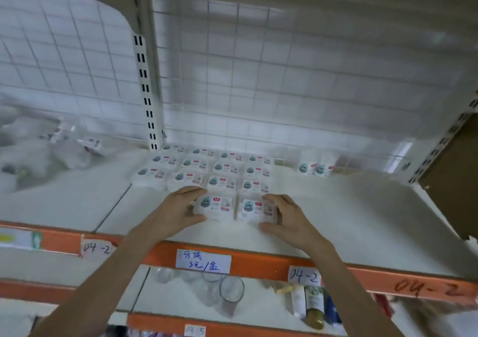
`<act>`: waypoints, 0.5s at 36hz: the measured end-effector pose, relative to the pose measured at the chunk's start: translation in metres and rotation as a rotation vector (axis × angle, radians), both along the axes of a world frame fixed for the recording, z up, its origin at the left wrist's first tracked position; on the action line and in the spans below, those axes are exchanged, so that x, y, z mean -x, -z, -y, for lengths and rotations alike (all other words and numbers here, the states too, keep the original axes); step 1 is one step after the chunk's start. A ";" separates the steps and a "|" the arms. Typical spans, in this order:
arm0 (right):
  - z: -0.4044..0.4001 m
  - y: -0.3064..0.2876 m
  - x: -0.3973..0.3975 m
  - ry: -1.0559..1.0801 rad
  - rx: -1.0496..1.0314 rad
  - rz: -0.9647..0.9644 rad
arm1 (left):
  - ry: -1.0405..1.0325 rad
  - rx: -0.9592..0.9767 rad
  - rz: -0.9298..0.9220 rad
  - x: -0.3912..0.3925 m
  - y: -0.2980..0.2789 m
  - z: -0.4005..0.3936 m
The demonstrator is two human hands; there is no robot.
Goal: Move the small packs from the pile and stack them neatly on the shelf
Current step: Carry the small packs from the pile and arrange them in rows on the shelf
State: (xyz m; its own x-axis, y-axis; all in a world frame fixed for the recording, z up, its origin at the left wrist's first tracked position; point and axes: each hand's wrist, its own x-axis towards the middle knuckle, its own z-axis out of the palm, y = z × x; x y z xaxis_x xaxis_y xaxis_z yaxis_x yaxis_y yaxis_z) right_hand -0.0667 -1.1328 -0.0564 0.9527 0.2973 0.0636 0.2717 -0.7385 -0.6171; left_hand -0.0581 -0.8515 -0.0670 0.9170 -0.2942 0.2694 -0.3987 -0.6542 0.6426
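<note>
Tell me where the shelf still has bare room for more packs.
Bare shelf lies right of the pack grid, up to the brown board, with only two loose packs at the back. Another bare strip runs left of the grid. It is crowded mid-front, where the left hand and right hand grip two packs.

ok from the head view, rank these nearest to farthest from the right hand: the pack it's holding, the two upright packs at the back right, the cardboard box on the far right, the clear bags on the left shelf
1. Pack in the right hand, front of the shelf.
2. Two upright packs, back right by the grid wall.
3. Cardboard box, far right edge.
4. Clear bags, far left on the next shelf bay.
</note>
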 end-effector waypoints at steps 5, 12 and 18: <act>-0.002 0.006 -0.003 -0.050 -0.023 0.088 | -0.054 0.013 0.021 0.002 0.008 0.005; 0.001 0.002 -0.008 -0.145 0.018 0.118 | -0.086 -0.007 -0.001 -0.002 0.010 0.009; 0.002 0.002 -0.008 -0.124 -0.039 0.089 | -0.072 -0.046 0.014 -0.005 0.010 0.011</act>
State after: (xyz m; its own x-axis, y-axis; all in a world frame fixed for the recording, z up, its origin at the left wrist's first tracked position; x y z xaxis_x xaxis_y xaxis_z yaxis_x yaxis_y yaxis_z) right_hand -0.0589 -1.1348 -0.0586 0.8989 0.4077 0.1603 0.4142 -0.6719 -0.6139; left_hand -0.0527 -0.8623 -0.0773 0.9323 -0.2404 0.2702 -0.3587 -0.7103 0.6057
